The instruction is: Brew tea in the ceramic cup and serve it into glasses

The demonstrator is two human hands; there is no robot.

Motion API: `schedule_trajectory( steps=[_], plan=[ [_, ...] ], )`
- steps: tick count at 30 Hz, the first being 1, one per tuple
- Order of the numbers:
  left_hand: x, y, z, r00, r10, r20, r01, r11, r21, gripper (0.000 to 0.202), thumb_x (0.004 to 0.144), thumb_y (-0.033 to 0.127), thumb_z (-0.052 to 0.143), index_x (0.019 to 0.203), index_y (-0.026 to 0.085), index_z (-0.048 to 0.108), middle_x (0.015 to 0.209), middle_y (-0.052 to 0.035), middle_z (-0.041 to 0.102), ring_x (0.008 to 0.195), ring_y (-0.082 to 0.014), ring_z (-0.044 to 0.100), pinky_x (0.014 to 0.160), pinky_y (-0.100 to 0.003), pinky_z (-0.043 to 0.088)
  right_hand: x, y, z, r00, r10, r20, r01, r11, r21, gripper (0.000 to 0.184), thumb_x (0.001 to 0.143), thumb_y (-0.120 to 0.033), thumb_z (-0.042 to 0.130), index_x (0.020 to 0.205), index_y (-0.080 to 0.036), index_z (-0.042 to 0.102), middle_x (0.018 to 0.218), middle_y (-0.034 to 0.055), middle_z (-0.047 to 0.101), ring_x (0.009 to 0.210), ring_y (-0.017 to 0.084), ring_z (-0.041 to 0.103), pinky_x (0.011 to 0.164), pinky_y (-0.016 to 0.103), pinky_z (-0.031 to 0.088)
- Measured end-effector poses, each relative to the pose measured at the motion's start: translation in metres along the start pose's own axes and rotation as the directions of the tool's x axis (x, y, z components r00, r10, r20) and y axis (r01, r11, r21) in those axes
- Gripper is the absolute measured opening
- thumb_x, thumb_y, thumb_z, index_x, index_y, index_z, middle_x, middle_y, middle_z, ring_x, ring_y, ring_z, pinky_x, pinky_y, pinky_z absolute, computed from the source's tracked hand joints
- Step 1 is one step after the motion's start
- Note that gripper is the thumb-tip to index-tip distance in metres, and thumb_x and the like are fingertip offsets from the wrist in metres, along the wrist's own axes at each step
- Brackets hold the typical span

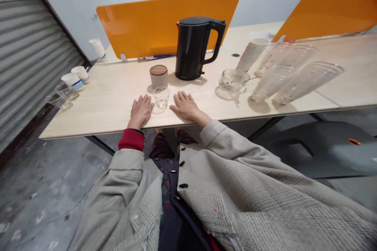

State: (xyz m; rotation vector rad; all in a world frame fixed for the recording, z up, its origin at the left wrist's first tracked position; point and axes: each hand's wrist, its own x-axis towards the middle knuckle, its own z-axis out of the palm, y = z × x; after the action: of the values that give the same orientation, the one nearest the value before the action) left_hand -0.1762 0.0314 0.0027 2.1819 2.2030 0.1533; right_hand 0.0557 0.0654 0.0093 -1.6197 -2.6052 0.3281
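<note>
Flat on the table's near edge lies my left hand (141,112), fingers stretched out and holding nothing. My right hand (186,106) rests palm down in the same way, also empty. Between the two stands a small clear glass (161,98), close to the fingers of both hands. Just behind it is a grey canister (159,78) with a wooden lid. A black electric kettle (191,49) stands upright farther back, its handle turned to the right. To the right of my right hand, a ribbed glass cup (233,81) sits on a clear saucer with a spoon.
Tall stacks of clear plastic cups (306,82) and a stack of paper cups (253,53) stand at right. More paper cups (73,80) and some glasses (63,96) are near the left edge. Orange dividers (141,27) rise behind. A dark chair (321,145) is at right.
</note>
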Motion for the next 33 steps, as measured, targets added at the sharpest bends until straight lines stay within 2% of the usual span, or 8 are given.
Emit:
schedule_trajectory(
  steps=[5, 11, 20, 25, 29, 33],
  plan=[
    [-0.0002, 0.0001, -0.0003, 1.000, 0.002, -0.001, -0.002, 1.000, -0.003, 0.065, 0.115, 0.037, 0.026, 0.173, 0.016, 0.045, 0.186, -0.0114, 0.035, 0.175, -0.0326, 0.029, 0.144, -0.057, 0.023, 0.0010, 0.0014, 0.0014, 1.000, -0.009, -0.016, 0.009, 1.000, 0.000, 0.078, 0.115, -0.050, 0.036, 0.175, -0.001, 0.033, 0.188, 0.0266, 0.021, 0.178, 0.041, 0.016, 0.143, 0.060, 0.015],
    [0.0004, -0.0005, 0.0013, 1.000, 0.000, -0.013, -0.001, 1.000, -0.012, 0.064, 0.115, 0.038, 0.027, 0.173, 0.020, 0.045, 0.186, -0.0094, 0.036, 0.175, -0.0318, 0.029, 0.143, -0.057, 0.023, 0.0014, 0.0027, 0.0030, 1.000, -0.013, -0.028, 0.013, 1.000, -0.010, 0.077, 0.115, -0.050, 0.037, 0.174, -0.002, 0.034, 0.187, 0.0271, 0.022, 0.177, 0.041, 0.018, 0.142, 0.060, 0.016],
    [0.0009, 0.0004, 0.0010, 1.000, 0.009, -0.022, -0.010, 1.000, -0.008, 0.064, 0.114, 0.038, 0.027, 0.172, 0.017, 0.046, 0.186, -0.0105, 0.036, 0.175, -0.0328, 0.030, 0.143, -0.057, 0.024, -0.0006, -0.0004, 0.0003, 1.000, 0.011, -0.020, -0.010, 1.000, 0.003, 0.077, 0.115, -0.048, 0.038, 0.176, -0.002, 0.032, 0.188, 0.0268, 0.021, 0.177, 0.041, 0.016, 0.143, 0.060, 0.015],
    [0.0003, 0.0013, -0.0004, 1.000, 0.007, -0.025, -0.008, 1.000, -0.018, 0.063, 0.114, 0.038, 0.028, 0.172, 0.021, 0.047, 0.186, -0.0088, 0.038, 0.174, -0.0319, 0.031, 0.143, -0.057, 0.024, 0.0006, -0.0011, 0.0008, 1.000, 0.011, -0.024, -0.011, 1.000, -0.004, 0.077, 0.114, -0.048, 0.038, 0.175, -0.002, 0.033, 0.188, 0.0267, 0.022, 0.177, 0.041, 0.017, 0.143, 0.059, 0.015],
    [0.0000, 0.0011, 0.0009, 1.000, 0.011, -0.020, -0.012, 1.000, -0.028, 0.063, 0.114, 0.038, 0.028, 0.171, 0.018, 0.047, 0.186, -0.0107, 0.037, 0.175, -0.0330, 0.030, 0.143, -0.057, 0.024, 0.0010, -0.0004, 0.0025, 0.999, 0.010, -0.032, -0.011, 1.000, -0.009, 0.076, 0.114, -0.048, 0.038, 0.174, -0.002, 0.034, 0.187, 0.0270, 0.023, 0.177, 0.041, 0.019, 0.142, 0.060, 0.016],
    [0.0009, 0.0001, 0.0035, 0.999, 0.023, -0.040, -0.025, 0.999, -0.047, 0.062, 0.114, 0.038, 0.029, 0.171, 0.021, 0.048, 0.185, -0.0094, 0.038, 0.175, -0.0336, 0.030, 0.143, -0.059, 0.023, 0.0001, -0.0003, 0.0022, 0.999, 0.012, -0.037, -0.012, 1.000, 0.003, 0.075, 0.114, -0.047, 0.039, 0.173, -0.001, 0.036, 0.187, 0.0274, 0.024, 0.177, 0.041, 0.018, 0.142, 0.061, 0.015]
  ],
)
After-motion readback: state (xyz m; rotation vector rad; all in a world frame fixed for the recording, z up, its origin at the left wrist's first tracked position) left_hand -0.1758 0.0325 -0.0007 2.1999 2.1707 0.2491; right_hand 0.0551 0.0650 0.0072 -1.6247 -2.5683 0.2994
